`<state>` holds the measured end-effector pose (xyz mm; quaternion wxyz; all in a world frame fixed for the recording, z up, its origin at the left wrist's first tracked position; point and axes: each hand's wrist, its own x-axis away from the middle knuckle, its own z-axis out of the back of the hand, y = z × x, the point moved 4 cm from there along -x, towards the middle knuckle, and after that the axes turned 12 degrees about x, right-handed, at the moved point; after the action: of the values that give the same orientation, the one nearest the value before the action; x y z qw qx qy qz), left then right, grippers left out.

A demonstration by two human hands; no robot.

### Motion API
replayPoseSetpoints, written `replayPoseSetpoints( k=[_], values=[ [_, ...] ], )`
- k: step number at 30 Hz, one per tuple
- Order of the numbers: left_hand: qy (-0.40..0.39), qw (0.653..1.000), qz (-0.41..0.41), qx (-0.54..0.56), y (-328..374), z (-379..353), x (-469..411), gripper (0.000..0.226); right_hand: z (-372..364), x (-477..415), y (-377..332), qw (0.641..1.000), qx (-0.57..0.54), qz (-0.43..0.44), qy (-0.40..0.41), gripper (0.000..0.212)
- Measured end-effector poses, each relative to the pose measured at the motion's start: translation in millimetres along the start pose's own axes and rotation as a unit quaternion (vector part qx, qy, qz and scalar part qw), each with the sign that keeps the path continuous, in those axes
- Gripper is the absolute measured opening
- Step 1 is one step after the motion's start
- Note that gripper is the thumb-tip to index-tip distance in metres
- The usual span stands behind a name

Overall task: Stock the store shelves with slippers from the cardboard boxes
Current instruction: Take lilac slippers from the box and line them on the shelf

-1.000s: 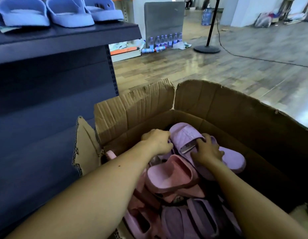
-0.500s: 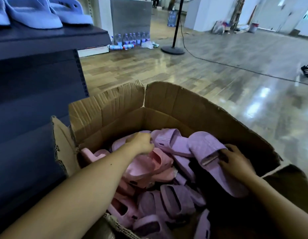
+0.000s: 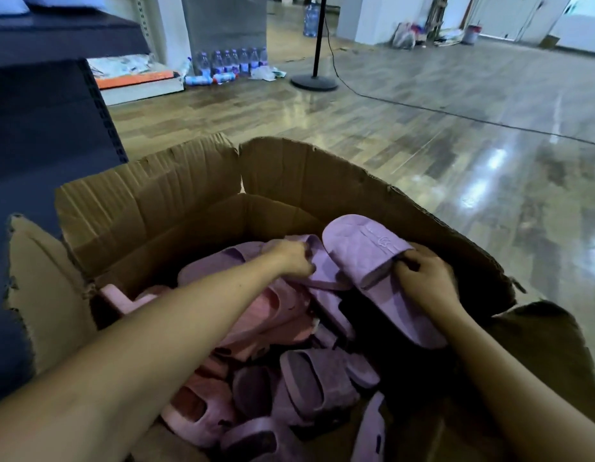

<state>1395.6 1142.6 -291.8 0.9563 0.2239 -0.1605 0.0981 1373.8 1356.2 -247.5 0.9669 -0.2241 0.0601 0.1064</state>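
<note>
An open cardboard box (image 3: pixel 162 191) on the floor holds several pink and lilac slippers. My right hand (image 3: pixel 426 281) grips the strap edge of a lilac slipper (image 3: pixel 372 258), raised with its toe pointing up and away. My left hand (image 3: pixel 291 258) is closed on a second lilac slipper (image 3: pixel 322 265) just to its left, inside the box. Pink slippers (image 3: pixel 272 315) lie under my left forearm. The dark shelf unit (image 3: pixel 46 105) stands at the left, with pale blue slippers (image 3: pixel 6 3) barely showing on its top edge.
Glossy wooden floor (image 3: pixel 422 145) stretches right of the box. A black stand with a round base (image 3: pixel 314 82) and a trailing cable stands behind. Water bottles (image 3: pixel 231 61) line up by a grey panel, and a stack of flat items (image 3: pixel 139 81) lies near the shelf.
The view has swung to the right, so the shelf has slid out to the left. My right hand has lifted the lilac slipper higher. My left hand has shifted right onto another lilac slipper.
</note>
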Motion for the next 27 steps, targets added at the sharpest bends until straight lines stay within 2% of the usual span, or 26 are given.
replayPoseSetpoints(
  k=[4, 6, 8, 10, 13, 16, 18, 21, 22, 23, 26, 27],
  values=[
    [-0.143, 0.981, -0.033, 0.129, 15, -80, 32, 0.058, -6, -1, -3, 0.999, -0.046, -0.027, 0.007, 0.023],
    [-0.176, 0.958, -0.020, 0.227, 25, -119, 54, 0.056, -6, -1, -4, 0.995, -0.085, -0.043, 0.001, 0.024],
    [-0.143, 0.951, -0.016, 0.274, 29, -135, 64, 0.032, -8, 0, -1, 0.994, -0.100, -0.053, -0.006, 0.024],
    [-0.125, 0.951, 0.037, 0.281, 20, -131, 60, 0.010, -9, 0, 3, 0.992, -0.110, -0.066, -0.011, 0.023],
    [-0.076, 0.970, 0.021, 0.229, 13, -100, 50, 0.023, -10, 0, 5, 0.992, -0.113, -0.051, -0.007, 0.022],
    [-0.002, 0.948, 0.056, 0.313, 10, -64, 49, 0.036, -19, 2, 3, 0.998, -0.056, -0.007, -0.033, 0.026],
    [0.006, 0.950, 0.066, 0.307, 11, -45, 52, 0.036, -26, 5, -1, 0.997, -0.028, 0.025, -0.073, 0.031],
    [0.030, 0.969, 0.026, 0.245, 17, -16, 64, 0.026, -31, 14, -18, 0.988, -0.063, 0.089, -0.111, 0.029],
    [0.051, 0.960, 0.029, 0.274, 15, -6, 69, 0.028, -31, 16, -24, 0.984, -0.083, 0.106, -0.114, 0.029],
    [0.065, 0.965, 0.038, 0.251, 12, 8, 74, 0.034, -31, 18, -30, 0.982, -0.099, 0.114, -0.113, 0.029],
    [0.237, 0.939, 0.049, 0.246, -2, 71, 92, 0.047, -29, 20, -39, 0.982, -0.115, 0.104, -0.112, 0.034],
    [0.270, 0.933, 0.039, 0.233, -5, 92, 101, 0.048, -28, 21, -41, 0.981, -0.124, 0.093, -0.116, 0.037]
  ],
)
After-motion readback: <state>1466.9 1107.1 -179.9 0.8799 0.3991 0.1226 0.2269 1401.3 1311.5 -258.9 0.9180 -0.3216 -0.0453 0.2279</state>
